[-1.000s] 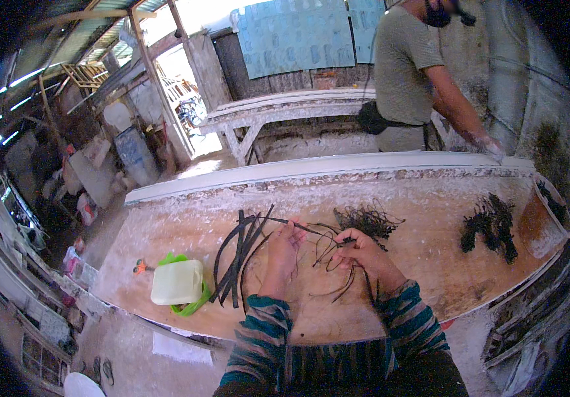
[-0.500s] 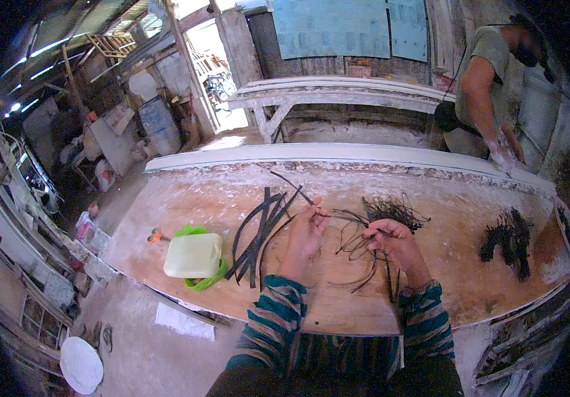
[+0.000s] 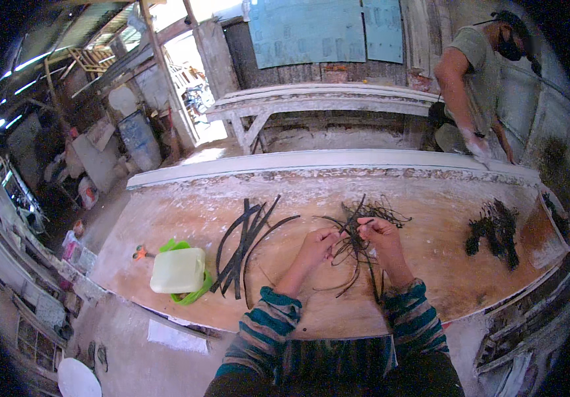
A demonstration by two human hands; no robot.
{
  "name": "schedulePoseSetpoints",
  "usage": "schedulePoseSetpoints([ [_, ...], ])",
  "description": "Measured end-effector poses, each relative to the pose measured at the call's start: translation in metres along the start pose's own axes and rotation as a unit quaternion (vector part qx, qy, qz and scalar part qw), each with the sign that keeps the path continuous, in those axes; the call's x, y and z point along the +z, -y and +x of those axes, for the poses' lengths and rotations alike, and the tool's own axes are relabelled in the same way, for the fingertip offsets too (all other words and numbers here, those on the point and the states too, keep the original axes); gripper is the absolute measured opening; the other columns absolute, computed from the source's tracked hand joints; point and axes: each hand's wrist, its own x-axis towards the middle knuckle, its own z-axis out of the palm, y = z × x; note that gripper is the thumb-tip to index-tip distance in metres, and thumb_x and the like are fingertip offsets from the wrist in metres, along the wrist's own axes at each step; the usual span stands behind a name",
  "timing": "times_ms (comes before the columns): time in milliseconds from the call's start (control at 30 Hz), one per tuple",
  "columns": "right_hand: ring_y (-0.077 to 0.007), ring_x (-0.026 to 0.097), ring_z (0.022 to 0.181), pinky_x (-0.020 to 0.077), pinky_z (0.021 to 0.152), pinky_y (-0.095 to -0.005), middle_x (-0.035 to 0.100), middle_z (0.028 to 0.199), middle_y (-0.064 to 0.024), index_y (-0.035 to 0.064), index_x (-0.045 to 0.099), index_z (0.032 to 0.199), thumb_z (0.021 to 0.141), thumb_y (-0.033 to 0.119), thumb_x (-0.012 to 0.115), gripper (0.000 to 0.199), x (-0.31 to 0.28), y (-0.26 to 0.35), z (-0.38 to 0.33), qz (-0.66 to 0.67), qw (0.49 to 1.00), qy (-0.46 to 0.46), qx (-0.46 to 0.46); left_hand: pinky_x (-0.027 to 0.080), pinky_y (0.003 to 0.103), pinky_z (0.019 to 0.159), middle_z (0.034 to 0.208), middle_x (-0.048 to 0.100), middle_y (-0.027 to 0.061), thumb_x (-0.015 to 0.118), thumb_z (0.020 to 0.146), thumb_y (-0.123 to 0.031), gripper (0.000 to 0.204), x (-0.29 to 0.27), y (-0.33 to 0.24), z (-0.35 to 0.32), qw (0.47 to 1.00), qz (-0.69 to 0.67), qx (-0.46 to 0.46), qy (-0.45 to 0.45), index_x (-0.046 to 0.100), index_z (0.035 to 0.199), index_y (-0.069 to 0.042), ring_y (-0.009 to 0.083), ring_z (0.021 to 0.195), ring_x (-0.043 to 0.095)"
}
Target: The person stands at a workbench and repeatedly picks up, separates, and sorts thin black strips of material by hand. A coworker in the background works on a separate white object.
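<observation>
Head view. The left hand (image 3: 316, 246) and the right hand (image 3: 376, 233) work close together above the wooden surface (image 3: 430, 278). Both are pinched narrow on thin dark strands (image 3: 354, 248) drawn from a loose tangle that lies on the surface directly under and just beyond the hands. Exact finger contact is too small to resolve.

Change since the earlier pictures: the hands have risen slightly and closed toward each other, and the strands now run between them rather than lying slack. By judgement, the work on the strands is in progress, not finished. The view has also tilted, so the surface sits lower in the picture.

Left of the hands, a bundle of flat black strips (image 3: 245, 246) lies fanned on the surface, untouched. Further left, a pale plastic jug (image 3: 178, 270) rests on a green item near the near-left edge. Far right, a separate dark clump (image 3: 493, 231) lies well apart from the hands.

Beyond the far right edge, another person (image 3: 474, 79) leans over the surface, one hand on its rim.
</observation>
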Motion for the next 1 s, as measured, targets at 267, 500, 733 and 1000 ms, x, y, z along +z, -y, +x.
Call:
schedulePoseSetpoints([
  [267,-0.0071,0.051,0.073,0.0416,0.066,-0.0216,0.060,0.090,-0.0037,0.0025,0.062,0.088,0.081,0.008,0.060,0.010,-0.003,0.003,-0.002,-0.034,0.996,-0.056,-0.063,0.038,0.021,0.044,0.058,0.048,-0.0017,0.051,0.086,-0.021,0.023,0.012,-0.010,-0.009,0.999,0.043,-0.003,0.007,0.061,0.091,-0.002,0.0065,0.047,0.044],
  [500,-0.0078,0.053,0.081,0.0422,0.071,-0.0222,0.059,0.107,-0.0077,0.0027,0.061,0.090,0.080,0.006,0.059,0.011,0.005,0.010,-0.003,0.052,0.993,-0.030,-0.097,0.048,0.023,0.050,0.067,0.052,0.0006,0.053,0.085,-0.016,0.019,0.011,-0.007,-0.010,0.999,0.035,-0.028,0.003,0.061,0.089,0.001,0.0063,0.051,0.046],
  [733,-0.0071,0.052,0.070,0.0417,0.065,-0.0211,0.063,0.096,-0.0070,0.0044,0.059,0.091,0.083,0.013,0.057,0.012,-0.001,0.011,-0.003,0.029,0.993,-0.051,-0.098,0.048,0.023,0.053,0.068,0.053,0.0020,0.052,0.085,-0.013,0.017,0.013,-0.006,-0.007,1.000,0.006,-0.022,0.014,0.058,0.085,0.003,0.0080,0.053,0.049],
  [1000,-0.0080,0.053,0.067,0.0427,0.062,-0.0211,0.064,0.086,-0.0073,0.0062,0.056,0.086,0.084,0.014,0.056,0.009,-0.002,0.011,0.001,0.036,0.990,-0.115,-0.075,0.045,0.020,0.055,0.072,0.057,0.0018,0.052,0.087,-0.016,0.021,0.008,0.016,0.000,0.999,0.000,0.050,-0.009,0.060,0.096,0.002,0.0070,0.056,0.050],
])
